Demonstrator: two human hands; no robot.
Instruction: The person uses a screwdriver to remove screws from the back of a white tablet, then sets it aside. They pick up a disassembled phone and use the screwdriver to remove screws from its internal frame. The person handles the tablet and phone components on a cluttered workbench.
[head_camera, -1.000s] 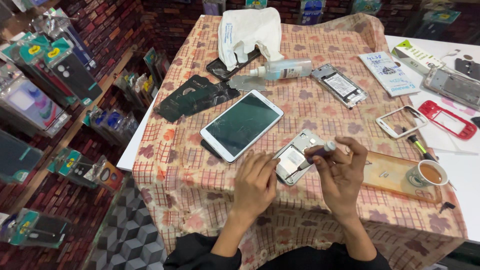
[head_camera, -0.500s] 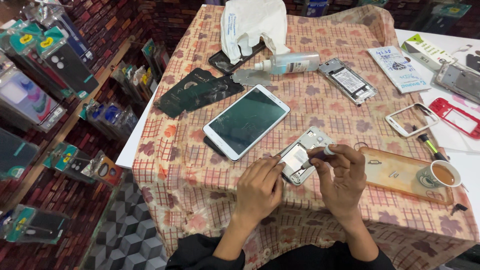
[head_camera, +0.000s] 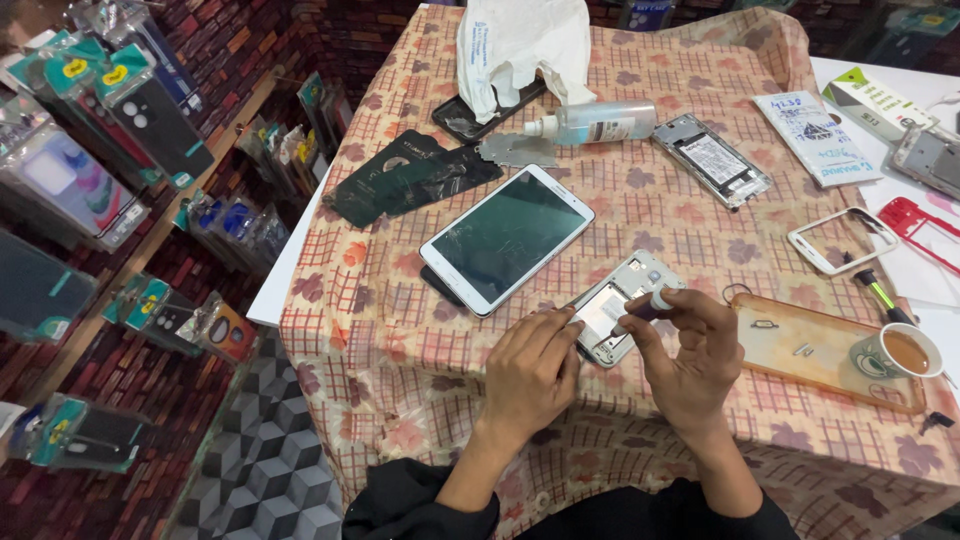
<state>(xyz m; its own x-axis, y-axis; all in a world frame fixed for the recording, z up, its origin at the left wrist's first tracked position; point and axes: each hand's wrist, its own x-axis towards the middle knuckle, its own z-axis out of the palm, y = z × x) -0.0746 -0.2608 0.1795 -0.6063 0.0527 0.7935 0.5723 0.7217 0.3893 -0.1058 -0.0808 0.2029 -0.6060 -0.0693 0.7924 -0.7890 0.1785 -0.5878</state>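
Head view: left hand (head_camera: 530, 370) steadies opened phone (head_camera: 625, 305); right hand (head_camera: 690, 355) pinches small tool (head_camera: 650, 305); cup (head_camera: 900, 355) holds tea.

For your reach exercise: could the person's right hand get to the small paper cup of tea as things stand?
Probably yes. The small paper cup of tea stands uncovered to the right of the right hand, with only the flat clear orange phone case lying between them. But that hand's grip is taken by a small tool.
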